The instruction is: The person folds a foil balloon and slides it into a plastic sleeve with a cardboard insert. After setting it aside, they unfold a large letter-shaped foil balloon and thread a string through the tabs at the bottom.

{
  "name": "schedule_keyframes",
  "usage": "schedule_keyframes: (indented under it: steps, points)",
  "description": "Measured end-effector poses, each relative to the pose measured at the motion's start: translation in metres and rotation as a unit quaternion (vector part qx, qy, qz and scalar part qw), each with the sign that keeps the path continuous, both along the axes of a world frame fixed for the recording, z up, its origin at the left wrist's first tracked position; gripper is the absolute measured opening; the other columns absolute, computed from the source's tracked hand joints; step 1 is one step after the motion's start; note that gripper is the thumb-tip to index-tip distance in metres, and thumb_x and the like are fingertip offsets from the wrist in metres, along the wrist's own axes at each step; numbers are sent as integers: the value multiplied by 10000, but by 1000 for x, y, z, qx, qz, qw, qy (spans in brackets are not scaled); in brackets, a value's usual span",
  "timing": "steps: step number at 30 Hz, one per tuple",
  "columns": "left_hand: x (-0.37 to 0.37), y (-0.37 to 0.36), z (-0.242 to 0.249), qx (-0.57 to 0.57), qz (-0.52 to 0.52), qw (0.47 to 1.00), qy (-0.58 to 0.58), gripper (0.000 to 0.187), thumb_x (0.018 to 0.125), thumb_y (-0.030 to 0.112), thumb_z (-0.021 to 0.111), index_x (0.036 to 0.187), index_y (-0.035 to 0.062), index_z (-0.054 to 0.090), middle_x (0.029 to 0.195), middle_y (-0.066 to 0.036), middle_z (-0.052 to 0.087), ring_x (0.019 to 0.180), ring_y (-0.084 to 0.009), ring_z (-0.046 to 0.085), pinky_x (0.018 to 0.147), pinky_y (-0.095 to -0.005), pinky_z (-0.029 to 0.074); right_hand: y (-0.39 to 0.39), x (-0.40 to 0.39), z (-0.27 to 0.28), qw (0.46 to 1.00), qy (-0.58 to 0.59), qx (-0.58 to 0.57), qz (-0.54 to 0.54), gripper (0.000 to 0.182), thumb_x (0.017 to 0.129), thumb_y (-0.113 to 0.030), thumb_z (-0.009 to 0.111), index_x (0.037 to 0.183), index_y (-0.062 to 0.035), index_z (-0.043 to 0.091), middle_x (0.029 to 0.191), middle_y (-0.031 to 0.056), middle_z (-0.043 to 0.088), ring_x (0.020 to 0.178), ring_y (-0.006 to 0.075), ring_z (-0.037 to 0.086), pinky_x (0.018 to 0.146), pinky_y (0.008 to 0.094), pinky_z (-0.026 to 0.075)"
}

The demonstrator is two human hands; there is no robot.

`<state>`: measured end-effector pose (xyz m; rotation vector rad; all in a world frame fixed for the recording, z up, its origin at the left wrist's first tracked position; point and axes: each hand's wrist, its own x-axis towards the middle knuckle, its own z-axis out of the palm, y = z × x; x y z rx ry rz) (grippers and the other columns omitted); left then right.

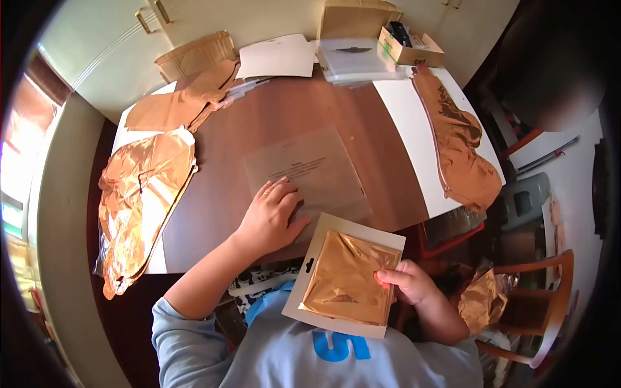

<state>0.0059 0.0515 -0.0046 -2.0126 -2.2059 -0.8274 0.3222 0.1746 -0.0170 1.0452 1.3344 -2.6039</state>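
My left hand (pixel 270 216) rests flat, fingers spread, on the near corner of a translucent plastic sleeve (pixel 310 171) with a block of printed text, lying on the brown table (pixel 272 116). Close to my chest, my right hand (pixel 411 281) pinches the right edge of a grey backing card (pixel 323 242) with a folded copper foil balloon (pixel 346 278) on it. The card has a hang slot near its left edge and is tilted.
Copper foil balloons lie at the left edge (pixel 139 200), back left (pixel 178 103) and right (pixel 459 142). White sheets (pixel 278 57), a stack of clear packets (pixel 356 58) and open cardboard boxes (pixel 411 45) stand at the back. A wooden chair (pixel 546 304) holds crumpled foil (pixel 482 301).
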Motion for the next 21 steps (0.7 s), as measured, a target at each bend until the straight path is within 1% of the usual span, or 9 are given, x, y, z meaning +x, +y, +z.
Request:
schedule_keyframes:
  steps: [1,4,7,10,13,16,19,21]
  points:
    - [-2,-3,-1,8,-11,1000,-10,290,793,256,745,959,37,651,1112,-134,608,1121,-360,598,1003,-516,448,-4,-2,-1,1000,4,1,-5,202,929,-221,669,791,-77,642,693,19,634,525,94,586,460,229,456]
    - [-9,-11,-11,29,-21,999,-3,267,787,240,750,940,47,646,1120,-122,613,1123,-337,602,1015,-511,440,-10,-5,-2,1000,20,19,-4,208,928,-232,669,799,-71,642,713,14,629,528,95,583,462,228,457]
    - [-14,-12,-16,46,-27,998,45,247,772,196,781,943,61,664,1090,-101,637,1069,-308,624,1006,-510,455,-11,-13,7,1000,17,27,1,226,926,-253,671,788,-77,642,694,25,641,511,100,591,452,229,461]
    - [-10,-12,-12,52,-7,998,21,185,789,175,762,896,61,663,1081,-95,637,1051,-303,627,1012,-514,451,-9,-12,7,999,18,28,17,233,922,-256,675,777,-77,642,678,38,651,494,113,602,436,230,460]
    - [-2,-15,6,22,-23,998,-48,137,800,127,744,873,49,658,1073,-102,634,1014,-316,627,982,-490,470,-10,-9,7,999,-5,31,40,235,919,-252,678,768,-75,640,674,40,655,489,118,610,428,229,459]
    - [-10,-15,-6,43,-46,995,-83,129,791,97,744,862,32,657,1064,-109,634,986,-326,626,947,-459,481,-11,-10,14,1000,-4,25,16,236,916,-249,681,763,-73,640,663,31,646,489,109,602,432,230,458]
    - [-13,-14,-14,50,-30,993,-102,114,791,74,741,848,14,663,1035,-120,647,971,-334,624,924,-434,483,-11,-8,14,999,-16,44,4,233,916,-243,678,760,-75,640,650,23,634,489,104,593,435,230,455]
    - [-13,-13,-13,58,-26,993,-103,108,794,75,739,847,10,671,1015,-124,655,973,-326,626,931,-433,479,-11,-6,13,999,-18,41,9,228,920,-235,673,759,-77,639,647,22,629,486,105,587,437,229,452]
